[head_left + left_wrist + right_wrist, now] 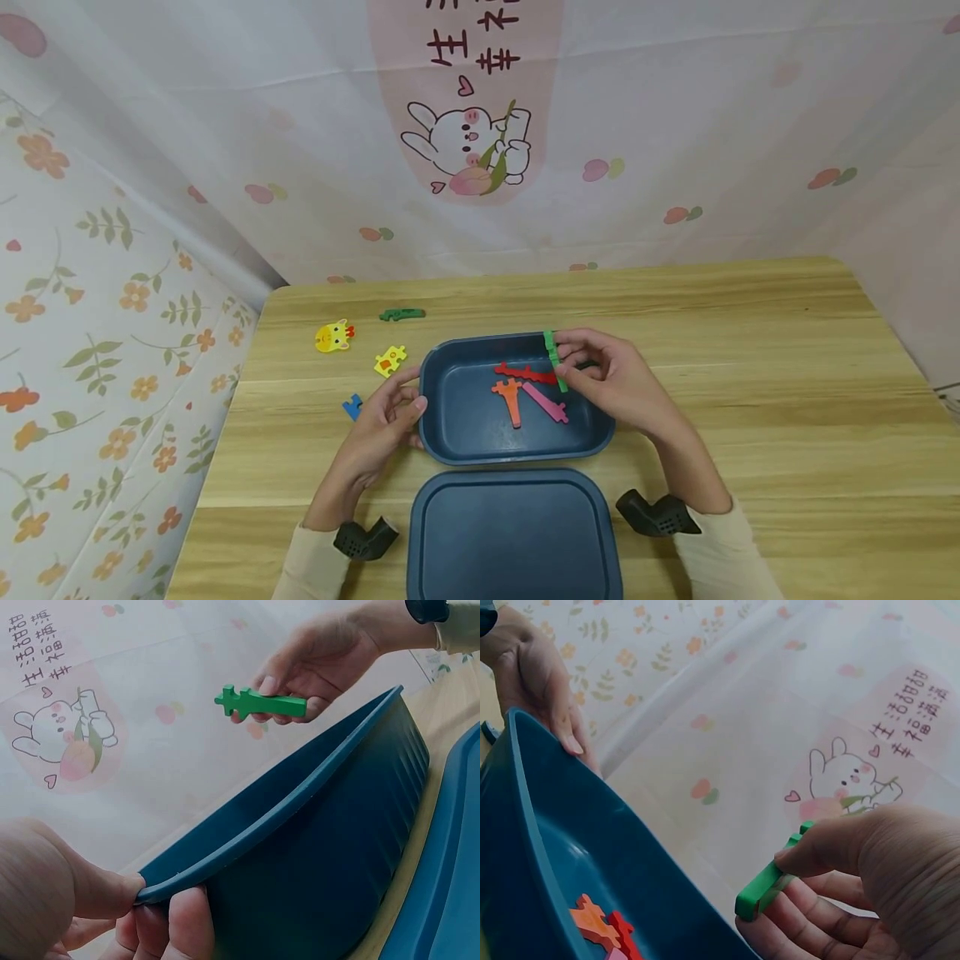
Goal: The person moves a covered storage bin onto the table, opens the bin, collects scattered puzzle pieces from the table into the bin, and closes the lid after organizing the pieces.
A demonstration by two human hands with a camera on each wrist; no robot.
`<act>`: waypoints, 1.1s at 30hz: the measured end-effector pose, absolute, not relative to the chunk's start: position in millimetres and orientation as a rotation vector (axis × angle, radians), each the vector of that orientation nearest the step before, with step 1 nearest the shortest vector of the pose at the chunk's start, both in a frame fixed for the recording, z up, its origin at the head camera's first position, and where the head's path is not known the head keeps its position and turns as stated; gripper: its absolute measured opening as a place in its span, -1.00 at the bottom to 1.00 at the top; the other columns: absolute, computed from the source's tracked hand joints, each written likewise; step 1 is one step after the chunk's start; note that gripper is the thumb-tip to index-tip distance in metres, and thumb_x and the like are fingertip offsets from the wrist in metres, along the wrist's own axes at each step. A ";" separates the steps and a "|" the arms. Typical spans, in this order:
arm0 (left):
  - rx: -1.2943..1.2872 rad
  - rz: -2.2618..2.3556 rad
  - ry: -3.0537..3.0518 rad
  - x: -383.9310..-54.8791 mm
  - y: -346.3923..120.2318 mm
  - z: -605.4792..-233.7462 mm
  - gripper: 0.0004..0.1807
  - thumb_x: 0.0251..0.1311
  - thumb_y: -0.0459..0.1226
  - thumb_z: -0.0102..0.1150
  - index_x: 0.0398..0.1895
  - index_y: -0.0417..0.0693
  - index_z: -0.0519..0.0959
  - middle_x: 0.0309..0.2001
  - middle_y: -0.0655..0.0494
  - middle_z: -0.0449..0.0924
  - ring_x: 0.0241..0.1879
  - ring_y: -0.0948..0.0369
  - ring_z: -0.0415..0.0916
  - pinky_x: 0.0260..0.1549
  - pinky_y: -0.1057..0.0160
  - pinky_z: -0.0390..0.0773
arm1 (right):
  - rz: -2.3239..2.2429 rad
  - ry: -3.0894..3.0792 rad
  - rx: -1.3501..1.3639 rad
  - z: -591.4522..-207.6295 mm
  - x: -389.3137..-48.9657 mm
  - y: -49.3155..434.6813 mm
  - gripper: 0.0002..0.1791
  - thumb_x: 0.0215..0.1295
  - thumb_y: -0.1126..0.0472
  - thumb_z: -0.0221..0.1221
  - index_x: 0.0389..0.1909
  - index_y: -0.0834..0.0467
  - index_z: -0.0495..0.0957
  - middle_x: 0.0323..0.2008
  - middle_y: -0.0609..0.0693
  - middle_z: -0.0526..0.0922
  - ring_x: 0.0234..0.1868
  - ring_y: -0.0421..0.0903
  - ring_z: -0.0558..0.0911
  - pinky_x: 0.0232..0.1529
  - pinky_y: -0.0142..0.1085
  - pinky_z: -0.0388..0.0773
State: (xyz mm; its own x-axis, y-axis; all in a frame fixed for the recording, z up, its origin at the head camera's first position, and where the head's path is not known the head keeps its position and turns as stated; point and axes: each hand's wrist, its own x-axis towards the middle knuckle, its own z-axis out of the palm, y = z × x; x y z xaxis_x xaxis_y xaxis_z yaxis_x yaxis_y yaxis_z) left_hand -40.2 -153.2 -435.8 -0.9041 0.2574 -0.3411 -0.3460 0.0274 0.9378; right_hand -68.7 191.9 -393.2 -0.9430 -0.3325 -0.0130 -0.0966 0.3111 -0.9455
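My left hand [386,421] pinches the left rim of a dark blue bin [465,442], thumb over the edge and fingers against the outer wall, as the left wrist view shows. Between thumb and fingers my right hand [611,375] holds a bright green puzzle piece [270,704], a long bar with knobs at one end, above the bin's right side. Inside the bin lie an orange piece [511,402], a pink piece [546,402] and a red wavy piece [525,374], the red one partly behind the green piece in the head view.
A blue lid [514,533] lies on the wooden table [787,400] in front of the bin. Left of the bin are a yellow giraffe-head piece [333,336], a yellow and orange piece [391,360], a dark green piece [402,314] and a blue piece [352,407]. Curtains hang behind.
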 end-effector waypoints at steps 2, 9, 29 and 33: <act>-0.093 1.929 1.891 -40.2 -153.5 -436.0 -0.42 0.47 -0.31 0.06 0.50 0.08 0.22 0.05 -0.11 0.44 -0.30 0.21 0.62 -0.42 0.26 0.72 | -1.672 2.375 -0.411 -393.5 -68.4 190.3 -0.54 0.36 0.23 0.28 0.26 0.12 0.50 -0.03 0.20 0.67 -0.17 -0.21 0.70 -0.27 -0.35 0.70; -0.100 1.928 1.885 -39.7 -153.7 -436.0 -0.41 0.47 -0.31 0.07 0.50 0.08 0.21 0.05 -0.10 0.43 -0.30 0.21 0.61 -0.42 0.28 0.71 | -1.616 2.405 -0.475 -395.6 -67.3 186.8 -0.52 0.34 0.30 0.27 0.27 0.11 0.50 -0.07 0.12 0.68 -0.19 -0.19 0.69 -0.31 -0.38 0.69; -0.092 1.925 1.885 -40.2 -154.3 -435.7 -0.42 0.48 -0.31 0.04 0.51 0.08 0.20 0.05 -0.08 0.45 -0.31 0.22 0.63 -0.43 0.28 0.71 | -1.455 2.459 -0.600 -401.3 -65.0 180.2 -0.58 0.36 0.31 0.24 0.21 0.03 0.54 -0.14 0.00 0.67 -0.24 -0.19 0.64 -0.32 -0.35 0.68; -0.085 1.924 1.887 -40.8 -154.5 -435.4 -0.42 0.48 -0.29 0.05 0.51 0.07 0.20 0.05 -0.08 0.45 -0.31 0.22 0.63 -0.42 0.27 0.72 | -1.418 2.467 -0.627 -401.4 -63.7 179.5 -0.59 0.36 0.31 0.23 0.20 -0.01 0.55 -0.09 -0.06 0.64 -0.20 -0.20 0.63 -0.31 -0.34 0.68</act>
State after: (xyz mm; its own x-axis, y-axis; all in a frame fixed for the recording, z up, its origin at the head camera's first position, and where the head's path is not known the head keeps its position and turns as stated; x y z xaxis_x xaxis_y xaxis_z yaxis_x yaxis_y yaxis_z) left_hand -40.8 -154.5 -435.4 -0.9006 0.2653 -0.3443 -0.3493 0.0294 0.9365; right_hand -63.7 179.5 -401.4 -0.8827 -0.4697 0.0158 -0.2499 0.4407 -0.8622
